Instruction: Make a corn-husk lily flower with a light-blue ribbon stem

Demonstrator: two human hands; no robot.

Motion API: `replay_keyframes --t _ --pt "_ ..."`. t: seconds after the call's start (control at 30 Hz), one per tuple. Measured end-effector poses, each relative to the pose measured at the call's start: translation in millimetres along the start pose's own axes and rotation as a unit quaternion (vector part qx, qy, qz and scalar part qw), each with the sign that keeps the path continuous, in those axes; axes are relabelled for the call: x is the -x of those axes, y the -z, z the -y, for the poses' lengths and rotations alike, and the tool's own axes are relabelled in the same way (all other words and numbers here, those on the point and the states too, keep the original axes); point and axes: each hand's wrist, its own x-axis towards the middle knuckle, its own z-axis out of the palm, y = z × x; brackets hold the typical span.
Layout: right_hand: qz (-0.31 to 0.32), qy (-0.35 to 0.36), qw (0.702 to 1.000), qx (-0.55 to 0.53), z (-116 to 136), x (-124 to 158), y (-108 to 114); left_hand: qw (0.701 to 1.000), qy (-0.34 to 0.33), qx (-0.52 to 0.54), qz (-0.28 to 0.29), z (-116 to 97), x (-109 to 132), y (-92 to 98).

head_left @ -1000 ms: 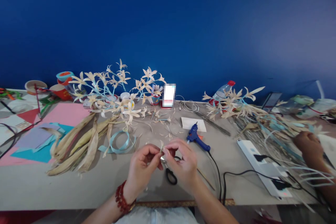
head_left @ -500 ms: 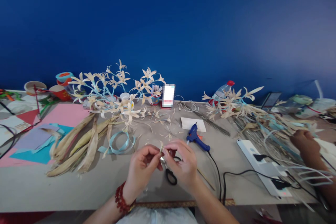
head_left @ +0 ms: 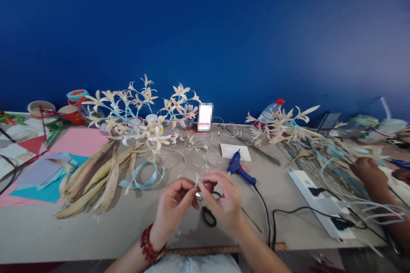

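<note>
My left hand (head_left: 172,210) and my right hand (head_left: 224,201) meet over the grey table (head_left: 128,226), both pinched on a small pale husk petal (head_left: 197,180) that sticks up between the fingertips. A red bead bracelet (head_left: 147,245) circles my left wrist. Black-handled scissors (head_left: 207,213) lie on the table just under the hands. A blue glue gun (head_left: 239,169) rests a little beyond my right hand, its black cord running toward the table edge.
Dried husks (head_left: 92,177) and a blue ribbon loop (head_left: 144,175) lie left. Husk-flower sprays (head_left: 144,111) stand at the back, another spray (head_left: 282,126) by a bottle. Coloured paper (head_left: 57,158) far left. A white power strip (head_left: 320,202) and another person's hand (head_left: 368,170) are right.
My hands stay pinched on the petal with only slight finger movement. The other person's hand at the right has shifted a little left and up.
</note>
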Motion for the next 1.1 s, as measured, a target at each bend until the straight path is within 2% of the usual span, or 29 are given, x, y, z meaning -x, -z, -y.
replay_keyframes --t 0.43,0.63,0.8,1.1 --pt "0.002 0.004 1.0 -0.004 3 0 1 1.0 -0.006 0.02 0.002 -3 2 1.5" --pt "-0.008 0.024 0.999 -0.022 5 3 5 0.996 -0.07 0.05 0.014 7 1 8.6" --pt "-0.002 0.018 0.999 -0.027 0 8 6 0.995 -0.09 0.031 0.023 13 -1 13.3" --pt "0.052 -0.004 0.999 -0.011 -7 17 4 0.997 -0.056 0.054 0.013 13 -4 17.2"
